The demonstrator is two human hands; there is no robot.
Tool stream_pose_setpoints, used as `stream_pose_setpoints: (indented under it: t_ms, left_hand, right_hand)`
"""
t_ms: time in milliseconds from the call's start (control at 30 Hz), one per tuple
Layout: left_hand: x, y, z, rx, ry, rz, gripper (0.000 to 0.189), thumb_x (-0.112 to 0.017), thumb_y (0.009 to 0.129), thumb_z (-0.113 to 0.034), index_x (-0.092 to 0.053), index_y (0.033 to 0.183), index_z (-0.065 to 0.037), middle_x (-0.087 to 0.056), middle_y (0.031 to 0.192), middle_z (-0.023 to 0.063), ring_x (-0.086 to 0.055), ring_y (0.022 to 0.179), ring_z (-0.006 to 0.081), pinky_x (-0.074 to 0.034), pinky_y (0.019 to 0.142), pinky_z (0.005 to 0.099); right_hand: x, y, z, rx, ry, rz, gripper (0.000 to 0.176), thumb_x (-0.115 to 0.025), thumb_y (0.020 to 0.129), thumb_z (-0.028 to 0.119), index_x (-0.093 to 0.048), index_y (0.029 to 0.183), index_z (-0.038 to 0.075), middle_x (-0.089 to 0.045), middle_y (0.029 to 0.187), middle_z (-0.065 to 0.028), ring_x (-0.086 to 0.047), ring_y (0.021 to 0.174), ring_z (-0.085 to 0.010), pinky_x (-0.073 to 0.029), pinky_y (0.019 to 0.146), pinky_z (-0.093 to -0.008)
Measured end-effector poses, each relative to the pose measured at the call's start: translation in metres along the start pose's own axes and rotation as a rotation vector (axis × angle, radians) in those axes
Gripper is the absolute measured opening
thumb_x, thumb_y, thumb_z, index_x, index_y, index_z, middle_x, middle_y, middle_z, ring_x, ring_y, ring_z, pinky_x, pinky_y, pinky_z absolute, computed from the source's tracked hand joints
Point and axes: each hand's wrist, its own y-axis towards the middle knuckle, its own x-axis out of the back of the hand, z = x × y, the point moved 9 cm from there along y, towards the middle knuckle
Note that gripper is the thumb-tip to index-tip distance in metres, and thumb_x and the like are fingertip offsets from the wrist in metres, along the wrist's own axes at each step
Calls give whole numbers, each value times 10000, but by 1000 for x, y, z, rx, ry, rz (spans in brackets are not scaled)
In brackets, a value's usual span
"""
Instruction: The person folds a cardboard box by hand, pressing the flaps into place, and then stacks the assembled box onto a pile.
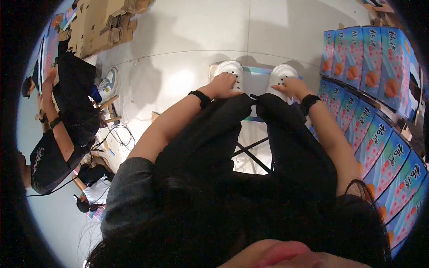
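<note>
My left hand (222,85) is past my left knee, over a white clog (230,68). Its thumb is apart from its bent fingers, and I see nothing held in it. Near the other knee, my right hand (292,88) reaches down above the second white clog (284,70), thumb pointing inward and also holding nothing visible. The fingertips of both hands are partly hidden. Black trousers (201,134) cover my legs, and each wrist has a black band. Under the clogs lies a flat blue printed box or board (256,78).
Blue boxes (393,67) with peach pictures stand in stacked rows at the right. Flattened cardboard (96,27) lies at the upper left. A person in black (53,161) sits at the left, with another person (96,192) beyond. A loose cable (120,134) lies on the floor.
</note>
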Motion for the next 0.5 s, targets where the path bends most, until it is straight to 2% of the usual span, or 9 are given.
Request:
stream_pose_setpoints:
  t_ms: [100, 200, 233, 333, 367, 467, 500]
  left_hand:
    - [-7, 6, 2, 55, 14, 167, 636, -633, 794, -589, -610, 1032, 0, -601, 1136, 216, -538, 1113, 387, -439, 951, 484]
    - [-16, 12, 9, 88, 36, 179, 676, -640, 779, -611, -611, 1059, 4, -598, 1157, 219, -530, 1146, 386, -440, 957, 488]
    - [-11, 13, 6, 107, 48, 178, 690, -644, 771, -618, -612, 1073, 2, -597, 1168, 217, -527, 1157, 384, -440, 962, 487]
    - [-8, 12, 0, 153, 77, 173, 727, -662, 747, -638, -619, 1104, -7, -599, 1192, 208, -526, 1181, 380, -445, 973, 483]
    - [-13, 14, 3, 157, 84, 169, 735, -670, 737, -644, -623, 1109, -11, -603, 1194, 204, -529, 1182, 379, -449, 972, 482]
    - [-12, 15, 5, 159, 56, 250, 740, -672, 756, -628, -566, 1151, -11, -571, 1223, 230, -500, 1201, 408, -441, 976, 498]
    - [-15, 13, 2, 158, 38, 297, 740, -669, 771, -617, -535, 1169, -8, -553, 1237, 245, -484, 1211, 423, -435, 979, 507]
  right_hand:
    - [12, -11, 8, 10, 65, 51, 795, -434, 866, 732, -713, 721, 2, -643, 642, -172, -665, 649, -312, -513, 659, -421]
    - [0, 0, -3, -65, 104, 112, 823, -441, 818, 782, -703, 709, 9, -673, 710, -166, -672, 674, -321, -526, 711, -416]
    - [5, -1, 2, -10, 78, 86, 826, -460, 805, 789, -704, 715, 5, -674, 722, -170, -673, 680, -321, -525, 709, -414]
    - [13, -12, 5, -51, 94, 67, 830, -461, 812, 783, -702, 722, -6, -673, 720, -171, -674, 700, -324, -525, 707, -416]
    - [6, -6, -1, -41, 88, 66, 816, -432, 853, 753, -693, 677, 0, -626, 589, -154, -657, 596, -289, -522, 623, -406]
    - [2, 4, -3, 47, 72, -70, 814, -448, 858, 741, -662, 619, -7, -611, 564, -154, -644, 554, -284, -516, 587, -397]
    - [-3, -1, 1, -4, 107, 2, 813, -456, 860, 734, -654, 609, -13, -605, 557, -155, -640, 541, -284, -513, 576, -397]
